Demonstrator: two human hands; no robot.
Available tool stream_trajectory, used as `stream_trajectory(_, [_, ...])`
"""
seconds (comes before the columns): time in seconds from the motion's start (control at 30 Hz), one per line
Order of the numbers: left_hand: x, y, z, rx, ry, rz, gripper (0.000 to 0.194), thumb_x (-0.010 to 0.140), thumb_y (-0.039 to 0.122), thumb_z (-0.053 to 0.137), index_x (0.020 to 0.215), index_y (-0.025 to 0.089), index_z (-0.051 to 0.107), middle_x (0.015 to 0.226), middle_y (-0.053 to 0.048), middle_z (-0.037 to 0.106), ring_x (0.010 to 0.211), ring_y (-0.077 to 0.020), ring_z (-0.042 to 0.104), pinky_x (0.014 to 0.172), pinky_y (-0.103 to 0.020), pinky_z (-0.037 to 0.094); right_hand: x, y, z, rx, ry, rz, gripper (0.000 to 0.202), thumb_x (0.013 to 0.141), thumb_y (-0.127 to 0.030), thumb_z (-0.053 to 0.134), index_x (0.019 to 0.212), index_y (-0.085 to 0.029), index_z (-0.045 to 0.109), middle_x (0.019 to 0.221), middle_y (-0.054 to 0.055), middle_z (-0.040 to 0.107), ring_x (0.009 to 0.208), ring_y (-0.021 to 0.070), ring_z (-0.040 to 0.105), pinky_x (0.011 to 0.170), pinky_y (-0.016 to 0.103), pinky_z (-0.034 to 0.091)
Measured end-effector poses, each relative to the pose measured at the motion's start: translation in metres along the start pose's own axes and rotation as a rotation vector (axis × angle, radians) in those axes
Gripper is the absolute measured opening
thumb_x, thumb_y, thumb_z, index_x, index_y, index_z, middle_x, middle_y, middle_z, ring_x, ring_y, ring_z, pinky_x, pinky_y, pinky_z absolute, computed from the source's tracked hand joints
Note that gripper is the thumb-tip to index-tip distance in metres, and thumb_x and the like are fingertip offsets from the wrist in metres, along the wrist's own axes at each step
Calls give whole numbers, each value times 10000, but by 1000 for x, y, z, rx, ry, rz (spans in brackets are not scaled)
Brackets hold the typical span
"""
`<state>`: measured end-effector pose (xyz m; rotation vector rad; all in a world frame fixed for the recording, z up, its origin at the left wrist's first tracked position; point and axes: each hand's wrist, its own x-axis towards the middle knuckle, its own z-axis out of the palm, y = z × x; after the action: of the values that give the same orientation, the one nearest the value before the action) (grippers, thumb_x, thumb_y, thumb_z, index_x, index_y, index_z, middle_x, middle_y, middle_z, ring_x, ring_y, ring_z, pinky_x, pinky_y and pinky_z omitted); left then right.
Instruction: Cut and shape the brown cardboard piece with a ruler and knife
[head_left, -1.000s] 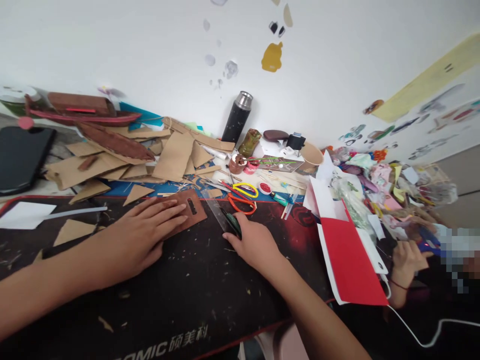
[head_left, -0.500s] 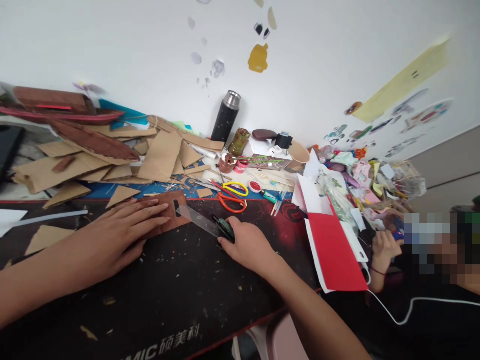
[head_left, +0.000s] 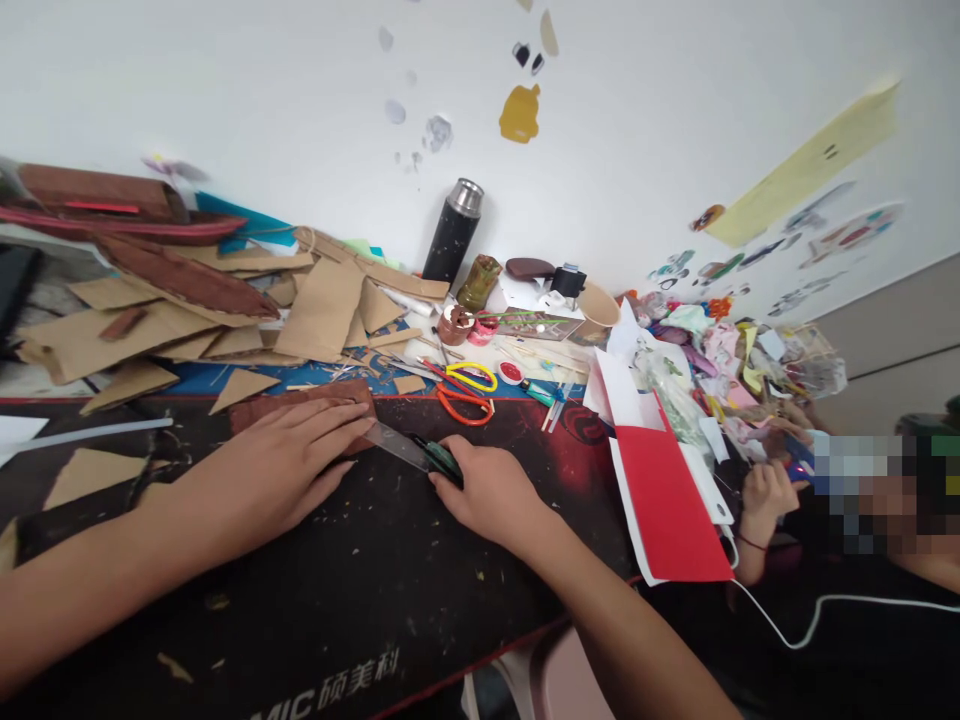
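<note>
My left hand point(head_left: 289, 455) lies flat with fingers stretched over a brown painted piece point(head_left: 255, 412), pressing it on the black mat point(head_left: 375, 610). Its fingertips reach the piece's right end and cover much of it. Closed around a dark green-handled tool point(head_left: 444, 461) is my right hand point(head_left: 495, 495), just to the right. From the tool's front a pale, see-through-looking flat strip point(head_left: 401, 443) runs left to the piece, near my left fingertips. I cannot tell whether it is a blade or a separate ruler.
Cardboard scraps point(head_left: 319, 310) pile up at the back left, beside brown model boats point(head_left: 180, 275). Orange-handled scissors point(head_left: 465, 408) lie behind my right hand. A black flask point(head_left: 452, 235) stands by the wall. Red card point(head_left: 671, 500) lies right, with a co-worker's hand point(head_left: 769, 492) beyond.
My left hand has slid right over the brown piece, covering the dark slot seen before. The right hand and its tool have shifted slightly left, and less of the pale strip shows.
</note>
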<state>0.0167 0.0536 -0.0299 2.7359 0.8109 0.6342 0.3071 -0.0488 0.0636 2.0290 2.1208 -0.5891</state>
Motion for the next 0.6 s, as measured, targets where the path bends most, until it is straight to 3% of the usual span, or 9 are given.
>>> stream_trajectory(0.13, [17,-5,-2,44,-22,0,591,1183,570,408,1563,290,764,1582,-117,798,1508,-353,706,1296,-604,558,0,0,-1,1,0,-15,452,1175,-418,644,1559,-187,696,1288,177,891,1167,367,861,944,410,591])
stream_trajectory(0.3, [34,-10,-2,107,-47,33,579,1207,495,366,1431,243,837,1415,-164,855,1344,-368,769,1170,-597,603,1,-2,-2,-8,4,-25,419,1181,-400,624,1542,-200,697,1298,161,892,1147,353,863,918,402,583])
stream_trajectory(0.47, [41,-11,-6,125,-66,88,555,1212,573,433,1329,239,860,1316,-141,862,1235,-316,777,1116,-491,583,4,-3,-1,-36,2,-41,293,1195,-369,592,1402,-212,727,1227,140,896,1090,320,858,869,371,554])
stream_trajectory(0.6, [43,-15,-4,119,-74,113,606,1222,596,371,1253,250,867,1270,-118,853,1159,-287,770,1089,-460,577,5,-4,0,-19,12,-47,330,1205,-427,610,1441,-220,711,1235,140,892,1098,326,856,875,376,556])
